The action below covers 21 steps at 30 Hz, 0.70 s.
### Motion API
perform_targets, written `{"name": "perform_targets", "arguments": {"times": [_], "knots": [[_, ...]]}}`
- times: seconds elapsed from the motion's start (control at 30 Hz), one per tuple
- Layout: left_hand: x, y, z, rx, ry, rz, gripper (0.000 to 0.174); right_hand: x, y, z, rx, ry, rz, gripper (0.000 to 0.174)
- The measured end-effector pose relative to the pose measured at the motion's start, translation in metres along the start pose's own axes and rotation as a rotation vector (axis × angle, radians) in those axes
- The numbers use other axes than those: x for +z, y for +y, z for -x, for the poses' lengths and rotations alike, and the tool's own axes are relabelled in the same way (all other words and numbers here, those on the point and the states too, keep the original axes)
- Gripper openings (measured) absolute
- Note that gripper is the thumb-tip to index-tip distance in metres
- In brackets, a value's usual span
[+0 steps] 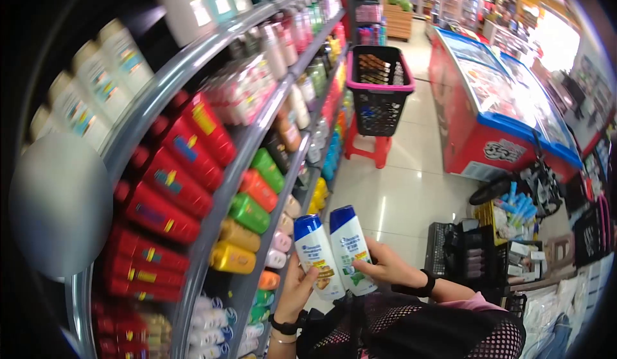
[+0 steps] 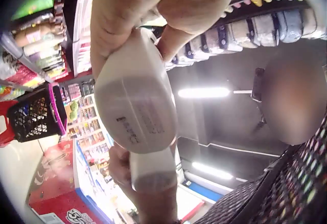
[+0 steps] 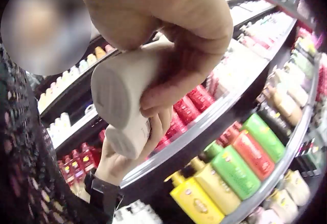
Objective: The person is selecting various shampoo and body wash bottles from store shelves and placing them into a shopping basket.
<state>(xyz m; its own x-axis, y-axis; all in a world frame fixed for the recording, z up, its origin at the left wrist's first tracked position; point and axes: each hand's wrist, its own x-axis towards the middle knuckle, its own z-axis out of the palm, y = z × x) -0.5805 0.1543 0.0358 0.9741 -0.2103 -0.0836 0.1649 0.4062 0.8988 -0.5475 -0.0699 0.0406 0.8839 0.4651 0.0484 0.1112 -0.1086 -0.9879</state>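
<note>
Two white shampoo bottles with dark blue caps are held side by side, labels facing up, in the head view. My left hand [image 1: 297, 289] grips the left shampoo bottle [image 1: 313, 246], which has a yellow-orange picture on its label; the thumb lies across its front. With my right hand [image 1: 387, 266] I hold the right shampoo bottle [image 1: 349, 238], marked with green leaves, thumb on its label. From the left wrist view, the left bottle's base [image 2: 135, 114] shows close up with small print. The right bottle's base [image 3: 111, 93] faces the right wrist camera.
Store shelves [image 1: 193, 57] full of bottles run along the left, with red bottles [image 1: 177, 179] and green bottles [image 1: 249, 211] near. Ahead, a black shopping basket [image 1: 380, 112] with a pink rim stands on a red stool [image 1: 369, 150]. A red-and-blue chest freezer [image 1: 472, 137] is at the right.
</note>
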Motion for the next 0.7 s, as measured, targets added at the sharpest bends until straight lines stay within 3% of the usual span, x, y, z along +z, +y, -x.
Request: {"name": "perform_targets", "arguments": {"times": [0.13, 0.37, 0.7], "knots": [[0.035, -0.032, -0.091, -0.067, -0.238, -0.128, 0.050, -0.071, 0.010, 0.010, 0.109, 0.106, -0.119, 0.052], [0.094, -0.049, -0.214, -0.245, -0.500, -0.183, 0.053, -0.156, 0.017, -0.011, 0.238, 0.334, -0.138, 0.056], [0.107, -0.076, -0.419, -0.308, -0.573, -0.131, 0.058, -0.281, 0.087, -0.131, 0.233, 0.569, -0.280, 0.048]]}}
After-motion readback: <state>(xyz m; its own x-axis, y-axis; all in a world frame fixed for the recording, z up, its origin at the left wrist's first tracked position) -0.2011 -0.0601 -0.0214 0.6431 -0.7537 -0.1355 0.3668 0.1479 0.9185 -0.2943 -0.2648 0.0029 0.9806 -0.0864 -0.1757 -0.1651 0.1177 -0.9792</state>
